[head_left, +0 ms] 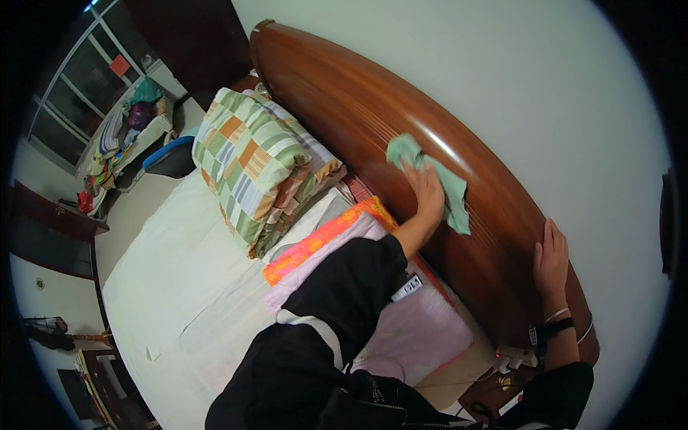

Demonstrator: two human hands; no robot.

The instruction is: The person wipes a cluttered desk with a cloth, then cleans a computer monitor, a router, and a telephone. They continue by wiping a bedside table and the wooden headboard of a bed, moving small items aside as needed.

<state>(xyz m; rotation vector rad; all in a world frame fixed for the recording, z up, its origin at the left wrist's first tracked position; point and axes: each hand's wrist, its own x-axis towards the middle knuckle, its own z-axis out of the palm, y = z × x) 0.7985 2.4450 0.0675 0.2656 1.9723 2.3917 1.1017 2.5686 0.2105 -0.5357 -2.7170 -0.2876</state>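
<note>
My left hand presses a light green cloth flat against the front of a glossy brown wooden headboard. Part of the cloth bunches up past my fingertips, and the rest hangs down beside my hand. My right hand lies on the headboard near its curved top edge, with nothing held in it. A black band and a thin light bracelet circle that wrist. Below my left arm is a pink pillow, and an orange patterned textile lies against the sleeve.
A folded checked quilt is stacked on the white-sheeted bed. A power strip with plugs and cords sits on a brown nightstand below my right arm. Beyond the bed stand a blue-and-black chair and a cluttered bench.
</note>
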